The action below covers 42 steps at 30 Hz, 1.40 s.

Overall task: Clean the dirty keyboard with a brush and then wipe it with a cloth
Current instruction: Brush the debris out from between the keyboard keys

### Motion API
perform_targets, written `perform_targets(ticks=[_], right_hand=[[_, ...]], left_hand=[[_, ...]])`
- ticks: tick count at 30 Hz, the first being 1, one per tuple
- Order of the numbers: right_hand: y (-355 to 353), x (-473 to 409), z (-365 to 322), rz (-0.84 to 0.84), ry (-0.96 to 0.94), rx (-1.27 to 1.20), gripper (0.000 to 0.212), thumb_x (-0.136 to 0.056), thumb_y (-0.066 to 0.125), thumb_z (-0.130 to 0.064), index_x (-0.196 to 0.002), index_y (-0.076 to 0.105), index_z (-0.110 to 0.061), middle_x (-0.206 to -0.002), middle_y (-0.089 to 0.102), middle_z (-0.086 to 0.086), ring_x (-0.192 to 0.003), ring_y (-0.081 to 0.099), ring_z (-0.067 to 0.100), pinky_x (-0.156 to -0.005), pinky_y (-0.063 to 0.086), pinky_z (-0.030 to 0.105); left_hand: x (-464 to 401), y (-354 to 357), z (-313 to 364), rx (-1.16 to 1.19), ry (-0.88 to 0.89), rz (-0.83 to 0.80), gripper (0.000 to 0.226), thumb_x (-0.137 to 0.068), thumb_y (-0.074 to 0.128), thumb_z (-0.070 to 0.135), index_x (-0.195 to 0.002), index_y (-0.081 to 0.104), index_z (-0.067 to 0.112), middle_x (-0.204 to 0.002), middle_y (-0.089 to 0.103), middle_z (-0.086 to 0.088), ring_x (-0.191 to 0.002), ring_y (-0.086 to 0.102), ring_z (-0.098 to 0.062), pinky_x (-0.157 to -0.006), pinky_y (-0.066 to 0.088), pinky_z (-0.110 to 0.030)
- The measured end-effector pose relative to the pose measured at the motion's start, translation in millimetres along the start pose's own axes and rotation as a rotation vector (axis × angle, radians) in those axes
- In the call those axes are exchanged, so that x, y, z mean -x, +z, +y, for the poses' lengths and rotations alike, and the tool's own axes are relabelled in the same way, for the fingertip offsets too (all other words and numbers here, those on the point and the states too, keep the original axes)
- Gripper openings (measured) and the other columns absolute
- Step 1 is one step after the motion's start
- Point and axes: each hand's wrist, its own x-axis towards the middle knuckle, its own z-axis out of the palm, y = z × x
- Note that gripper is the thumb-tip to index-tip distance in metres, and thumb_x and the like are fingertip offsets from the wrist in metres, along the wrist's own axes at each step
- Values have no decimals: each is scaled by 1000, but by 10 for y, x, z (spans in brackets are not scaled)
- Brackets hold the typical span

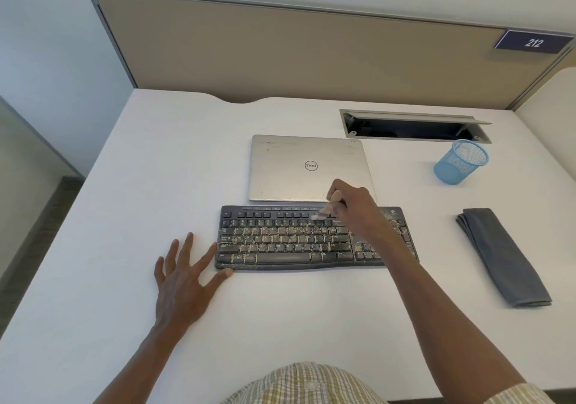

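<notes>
The keyboard lay on the desk just before the closed laptop, still gritty across most keys. The brush met its top row; strokes were best kept short and one-directional. The right hand was clamped on the brush. The left hand lay spread flat, fingertips touching the keyboard's left corner. The cloth waited folded, well apart.
</notes>
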Motion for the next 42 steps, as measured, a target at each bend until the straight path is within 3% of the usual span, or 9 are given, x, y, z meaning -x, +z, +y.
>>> perform_targets(ticks=[5, 7, 9, 12, 17, 21, 31, 37, 42], right_hand=[[-190, 87, 158, 17, 10, 274, 23, -90, 45, 7, -90, 51, -16, -76, 65, -1, -60, 57, 14, -39, 29, 11], [-203, 49, 98, 47, -2, 197, 25, -89, 46, 6, -88, 51, -18, -77, 66, 1, -63, 61, 19, -38, 33, 12], [-144, -5, 4, 59, -13, 23, 27, -90, 52, 6, -86, 52, -20, -76, 67, 3, -66, 65, 20, -46, 49, 26], [-20, 16, -17, 47, -7, -52, 22, -90, 53, 7, -87, 55, -14, -75, 68, 4, -65, 65, 18, -52, 51, 36], [-170, 149, 252, 85, 64, 82, 18, -94, 51, 0, -87, 53, -16, -72, 68, 1, -59, 62, 15, -41, 41, 20], [-233, 166, 250, 104, 83, 205, 22, -93, 47, 1, -88, 48, -21, -76, 68, 2, -57, 55, 9, -44, 40, 24], [-6, 141, 152, 115, 52, -28, 21, -93, 54, 5, -88, 51, -14, -69, 62, 5, -53, 56, -10, -39, 37, 11], [-91, 126, 149, 139, 60, 25, 29, -90, 48, 7, -85, 48, -21, -72, 65, 7, -63, 62, -4, -44, 41, 22], [57, 82, -64, 86, 22, -66, 20, -93, 50, 4, -90, 54, -16, -71, 63, 3, -53, 55, 5, -46, 45, 34]], left_hand=[[-4, 11, -10, -10, 2, 4, 75, -85, 30, 86, -144, 52, 46, -167, 24, -7, -155, 13, -31, -121, 12, -55], [-1, 10, -3, -7, 5, 6, 76, -84, 30, 86, -144, 53, 45, -167, 25, -8, -155, 13, -31, -121, 12, -55], [1, 2, 2, -2, 3, 3, 76, -84, 30, 86, -144, 53, 45, -167, 24, -7, -155, 12, -31, -122, 10, -54], [-1, -7, 6, 5, -1, -1, 76, -84, 30, 86, -144, 52, 45, -167, 23, -7, -155, 11, -30, -122, 10, -54], [-3, 4, -1, -5, 5, -2, 75, -85, 31, 86, -145, 51, 45, -167, 23, -7, -155, 12, -32, -121, 12, -56], [-1, -1, -2, 1, 6, 1, 75, -85, 31, 86, -144, 52, 45, -167, 24, -7, -155, 12, -31, -122, 11, -55], [3, 7, -5, 5, 11, 12, 75, -84, 32, 85, -144, 53, 44, -167, 25, -7, -155, 14, -31, -121, 13, -56], [6, 3, -7, 7, 13, 18, 77, -84, 29, 86, -143, 53, 44, -166, 26, -7, -155, 14, -31, -122, 12, -55], [5, 2, -3, 9, 13, 17, 77, -84, 29, 86, -143, 54, 44, -166, 26, -7, -154, 15, -32, -121, 13, -56]])
